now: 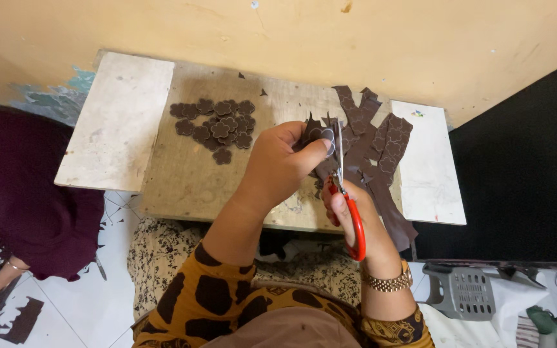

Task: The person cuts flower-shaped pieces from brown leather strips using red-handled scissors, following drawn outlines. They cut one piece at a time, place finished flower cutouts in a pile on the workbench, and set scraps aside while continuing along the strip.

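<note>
left hand [278, 164] pinches brown piece [317, 133] | right hand [349, 212] grips scissors [346, 193] | risk: blades nick thumb, so close

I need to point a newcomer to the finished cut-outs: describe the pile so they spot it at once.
Find the low wooden board against the yellow wall. On its left half lies a pile of small dark brown flower-shaped cut-outs. Unlike the long uncut brown strips on the right, these are separate scalloped pieces.

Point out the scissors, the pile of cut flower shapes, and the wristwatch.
scissors [354, 222]: head view, on the red handle loop.
pile of cut flower shapes [217, 125]: head view, middle of the pile.
wristwatch [388, 282]: head view, on the gold band.
</note>
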{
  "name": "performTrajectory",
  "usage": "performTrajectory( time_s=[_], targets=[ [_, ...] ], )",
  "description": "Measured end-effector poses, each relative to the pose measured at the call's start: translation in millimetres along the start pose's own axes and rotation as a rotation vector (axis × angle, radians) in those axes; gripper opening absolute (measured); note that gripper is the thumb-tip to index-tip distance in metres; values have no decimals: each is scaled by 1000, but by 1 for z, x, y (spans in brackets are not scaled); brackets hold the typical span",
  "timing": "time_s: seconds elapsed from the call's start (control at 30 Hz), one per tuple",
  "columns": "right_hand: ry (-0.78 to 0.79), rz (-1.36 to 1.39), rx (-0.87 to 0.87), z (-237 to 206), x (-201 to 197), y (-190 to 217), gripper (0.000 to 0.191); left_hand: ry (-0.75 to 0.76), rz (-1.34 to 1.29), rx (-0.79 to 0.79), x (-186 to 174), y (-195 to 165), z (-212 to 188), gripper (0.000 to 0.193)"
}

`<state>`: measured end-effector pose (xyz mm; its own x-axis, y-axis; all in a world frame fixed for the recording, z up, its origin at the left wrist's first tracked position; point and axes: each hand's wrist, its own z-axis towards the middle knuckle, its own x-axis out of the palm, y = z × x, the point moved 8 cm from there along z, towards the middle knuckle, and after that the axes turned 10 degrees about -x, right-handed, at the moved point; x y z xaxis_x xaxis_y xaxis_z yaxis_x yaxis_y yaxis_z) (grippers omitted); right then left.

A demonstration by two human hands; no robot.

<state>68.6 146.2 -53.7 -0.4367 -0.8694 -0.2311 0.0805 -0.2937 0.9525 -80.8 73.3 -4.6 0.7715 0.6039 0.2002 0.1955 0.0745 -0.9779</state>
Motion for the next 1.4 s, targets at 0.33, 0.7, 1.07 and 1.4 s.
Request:
performTrajectory(
  time_s=[0.33,0.7,1.07,1.4],
  targets=[
    [-36,69,41,-2,-5,-10,63,38,-143,-39,3,10,7,17],
    [-48,57,-91,2,-2,10,65,66,-191,30,15,13,9,16],
    [-105,126,-31,-1,-3,-7,58,42,-224,42,14,13,5,14],
    [-60,110,-18,-4,-7,-10,60,16,-145,38,8,6,1,12]
  ],
)
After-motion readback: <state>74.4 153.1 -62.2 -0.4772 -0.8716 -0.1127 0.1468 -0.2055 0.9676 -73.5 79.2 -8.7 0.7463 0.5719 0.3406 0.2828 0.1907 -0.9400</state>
